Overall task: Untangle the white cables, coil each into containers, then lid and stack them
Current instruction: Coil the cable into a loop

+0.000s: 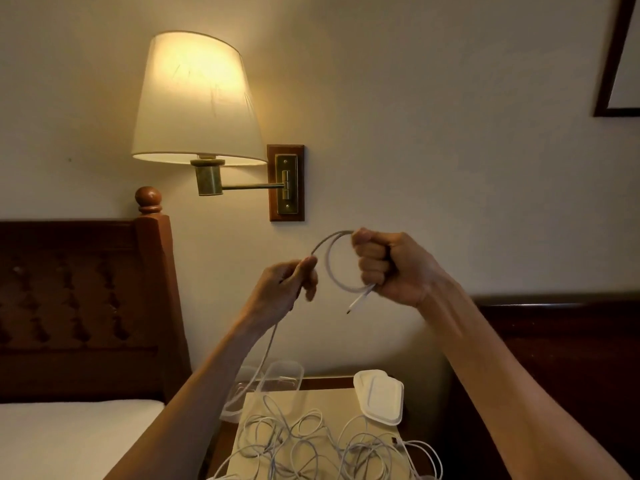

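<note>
One bedside table (346,393) bears a tangled heap of white cables (311,445), two clear containers (282,377) and stacked white lids (381,396); above, the right hand (391,268) fists one cable loop (332,268), the left hand (287,285) pinching its run

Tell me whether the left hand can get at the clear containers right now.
Probably not yet: the left hand is pinching the cable held up in the air, and the clear containers sit below behind its forearm.
</note>
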A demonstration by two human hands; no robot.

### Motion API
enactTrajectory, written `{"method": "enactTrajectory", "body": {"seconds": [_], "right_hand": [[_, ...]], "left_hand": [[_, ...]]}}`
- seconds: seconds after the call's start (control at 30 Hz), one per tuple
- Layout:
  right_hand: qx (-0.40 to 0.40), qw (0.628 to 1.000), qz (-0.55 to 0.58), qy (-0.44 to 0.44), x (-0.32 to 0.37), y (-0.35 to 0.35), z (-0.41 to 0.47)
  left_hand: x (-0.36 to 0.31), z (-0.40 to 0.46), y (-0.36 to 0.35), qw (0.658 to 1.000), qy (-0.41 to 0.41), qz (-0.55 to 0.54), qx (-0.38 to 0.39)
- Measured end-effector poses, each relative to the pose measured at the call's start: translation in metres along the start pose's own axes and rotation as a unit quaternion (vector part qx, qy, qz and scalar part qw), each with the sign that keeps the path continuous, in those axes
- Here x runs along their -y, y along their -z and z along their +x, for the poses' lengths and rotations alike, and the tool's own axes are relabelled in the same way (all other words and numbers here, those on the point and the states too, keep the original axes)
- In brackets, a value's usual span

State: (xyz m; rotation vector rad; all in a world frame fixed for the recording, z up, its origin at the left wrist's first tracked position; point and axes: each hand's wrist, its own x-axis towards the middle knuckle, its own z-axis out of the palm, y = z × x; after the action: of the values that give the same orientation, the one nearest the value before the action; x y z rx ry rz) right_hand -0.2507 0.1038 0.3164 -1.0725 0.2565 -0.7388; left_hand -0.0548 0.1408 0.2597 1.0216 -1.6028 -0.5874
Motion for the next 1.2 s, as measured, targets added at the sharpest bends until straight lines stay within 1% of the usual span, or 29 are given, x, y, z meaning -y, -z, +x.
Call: {"method": "enactTrajectory", "body": {"seconds": [0.07,0.13,0.2,0.23,0.27,0.3,0.33,0.37,0.4,0.43,0.53,0.63,0.7,0.77,0.8,0.83,0.87,0.93,1.0,1.07,1.1,1.13,1.17,1.2], "right_hand": [[-0.010,1.000,0.021,0.012,0.015,0.003,-0.004],[-0.021,0.999,0.021,0.019,0.023,0.007,-0.008],[-0.033,0.999,0.011,0.024,0.021,0.011,-0.008],[-0.040,0.999,0.000,0.027,0.017,0.012,-0.007],[-0.050,0.998,-0.017,0.033,0.012,0.012,-0.005],[-0.062,0.996,-0.043,0.043,0.005,0.013,-0.002],[-0.077,0.992,-0.081,0.054,-0.003,0.013,0.001],[-0.090,0.985,-0.132,0.068,-0.011,0.012,0.003],[-0.097,0.974,-0.189,0.080,-0.019,0.011,0.004],[-0.097,0.962,-0.239,0.088,-0.025,0.010,0.004],[-0.079,0.935,-0.333,0.094,-0.036,0.008,0.001],[-0.054,0.910,-0.398,0.101,-0.041,0.005,0.000],[-0.021,0.908,-0.404,0.106,-0.044,0.004,-0.001],[-0.003,0.919,-0.383,0.090,-0.043,0.003,-0.003],[0.002,0.927,-0.368,0.074,-0.041,0.003,-0.004],[0.004,0.934,-0.353,0.060,-0.039,0.003,-0.005],[0.007,0.939,-0.341,0.047,-0.038,0.003,-0.005],[0.019,0.947,-0.320,0.027,-0.034,0.004,-0.006],[0.036,0.951,-0.306,0.011,-0.030,0.006,-0.006],[0.047,0.954,-0.296,-0.006,-0.026,0.009,-0.006],[0.051,0.957,-0.286,-0.016,-0.025,0.010,-0.006],[0.056,0.961,-0.270,-0.026,-0.025,0.012,-0.005],[0.064,0.966,-0.249,-0.034,-0.026,0.013,-0.005],[0.076,0.971,-0.221,-0.041,-0.027,0.014,-0.005]], "left_hand": [[0.030,-0.012,0.003,0.999,0.030,-0.036,-0.027],[0.059,-0.028,0.004,0.996,0.048,-0.050,-0.055],[0.076,-0.040,0.001,0.996,0.065,-0.004,-0.059],[0.077,-0.042,-0.001,0.995,0.077,0.052,-0.045],[0.073,-0.043,-0.004,0.988,0.087,0.124,-0.002],[0.062,-0.043,-0.008,0.974,0.086,0.197,0.072],[0.047,-0.043,-0.012,0.954,0.065,0.252,0.151],[0.030,-0.042,-0.015,0.936,0.028,0.286,0.205],[0.012,-0.040,-0.018,0.927,-0.018,0.298,0.227],[-0.005,-0.038,-0.017,0.924,-0.064,0.301,0.226],[-0.038,-0.029,-0.009,0.916,-0.173,0.319,0.171],[-0.042,-0.021,-0.003,0.890,-0.259,0.367,0.071],[-0.040,-0.017,-0.003,0.865,-0.298,0.403,0.019],[-0.037,-0.015,-0.003,0.845,-0.313,0.433,-0.021],[-0.035,-0.014,-0.002,0.841,-0.311,0.440,-0.041],[-0.030,-0.012,0.000,0.844,-0.301,0.440,-0.060],[-0.026,-0.010,0.002,0.856,-0.282,0.427,-0.074],[-0.019,-0.006,0.005,0.899,-0.235,0.361,-0.081],[-0.017,-0.003,0.004,0.941,-0.190,0.279,-0.033],[-0.020,-0.005,0.002,0.973,-0.133,0.182,0.057],[-0.021,-0.007,0.001,0.981,-0.105,0.131,0.096],[-0.023,-0.008,0.001,0.986,-0.083,0.085,0.119],[-0.023,-0.010,0.000,0.989,-0.067,0.047,0.126],[-0.023,-0.011,0.000,0.991,-0.057,0.021,0.117]]}}
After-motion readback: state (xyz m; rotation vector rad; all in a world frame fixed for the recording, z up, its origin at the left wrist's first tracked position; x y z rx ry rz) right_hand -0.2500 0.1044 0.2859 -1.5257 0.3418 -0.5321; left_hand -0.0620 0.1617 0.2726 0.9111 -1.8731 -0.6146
